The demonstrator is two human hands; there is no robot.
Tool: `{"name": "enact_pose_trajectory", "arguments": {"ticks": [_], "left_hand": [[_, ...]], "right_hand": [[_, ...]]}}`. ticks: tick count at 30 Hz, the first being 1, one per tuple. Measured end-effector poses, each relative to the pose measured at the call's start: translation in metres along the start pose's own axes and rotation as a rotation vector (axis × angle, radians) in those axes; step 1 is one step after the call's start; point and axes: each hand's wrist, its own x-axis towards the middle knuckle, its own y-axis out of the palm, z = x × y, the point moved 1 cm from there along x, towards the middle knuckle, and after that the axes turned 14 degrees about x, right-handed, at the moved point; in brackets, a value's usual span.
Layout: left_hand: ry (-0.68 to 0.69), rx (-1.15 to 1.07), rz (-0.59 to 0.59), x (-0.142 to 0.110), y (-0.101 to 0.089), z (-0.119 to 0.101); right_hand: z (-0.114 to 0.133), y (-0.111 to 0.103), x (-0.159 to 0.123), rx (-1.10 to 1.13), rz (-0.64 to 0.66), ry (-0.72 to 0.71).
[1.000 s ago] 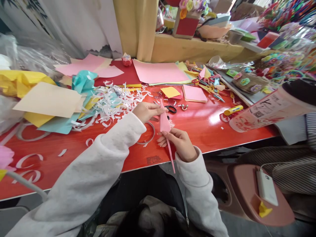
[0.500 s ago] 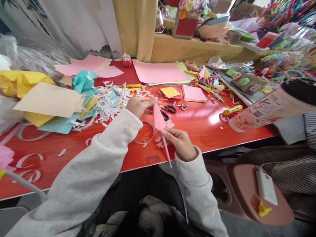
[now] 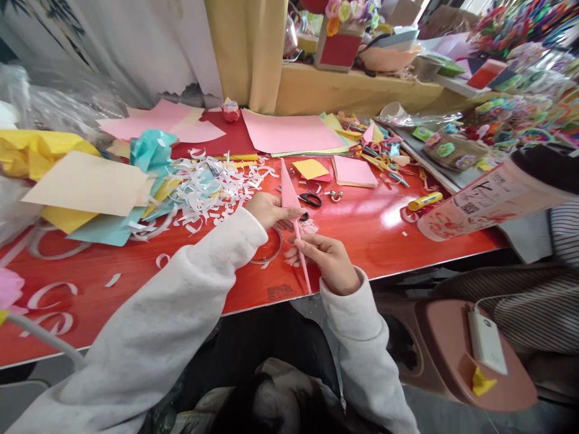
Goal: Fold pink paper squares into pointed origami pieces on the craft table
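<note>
Between my hands is a folded pink paper piece point(image 3: 288, 190), pointed at its far end and narrowing to a thin rolled stem near me. My left hand point(image 3: 271, 211) pinches its lower middle, thumb across the paper. Just below, my right hand point(image 3: 328, 256) grips the thin stem between thumb and fingers. Black-handled scissors point(image 3: 311, 199) lie behind the paper, partly hidden by it. A roll of clear tape point(image 3: 271, 247) rests on the red table point(image 3: 362, 241) beneath my left hand.
White and teal paper strips point(image 3: 203, 187) are heaped to the left, beside cream paper point(image 3: 90, 184). Pink square sheets point(image 3: 354, 172) and a yellow square point(image 3: 311, 169) lie behind the scissors. A large cup point(image 3: 488, 196) leans at the right, near a yellow glue stick point(image 3: 425, 201).
My left hand has slid from the paper's far tip down to its lower middle, leaving the tip uncovered. My right hand stays on the stem.
</note>
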Motion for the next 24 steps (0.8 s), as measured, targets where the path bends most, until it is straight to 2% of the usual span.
{"name": "enact_pose_trajectory", "arguments": {"ticks": [3, 7, 13, 20, 22, 24], "left_hand": [[0.024, -0.071, -0.035, -0.002, 0.000, -0.004], [0.081, -0.158, 0.010, -0.004, 0.001, -0.007], [0.056, -0.241, -0.035, -0.005, 0.005, -0.008], [0.109, -0.372, 0.164, -0.006, 0.012, -0.008], [0.124, -0.384, 0.131, -0.004, 0.012, -0.005], [0.146, -0.396, 0.036, -0.002, 0.011, -0.003]], "right_hand": [[0.000, 0.000, 0.000, 0.013, -0.004, 0.004], [-0.001, 0.000, 0.000, 0.042, -0.006, 0.011], [-0.001, -0.001, 0.000, 0.014, -0.003, 0.008], [0.005, -0.001, -0.004, 0.109, 0.025, 0.040], [0.006, -0.001, -0.004, 0.109, 0.024, 0.052], [0.006, -0.001, -0.003, 0.106, -0.013, 0.029]]}}
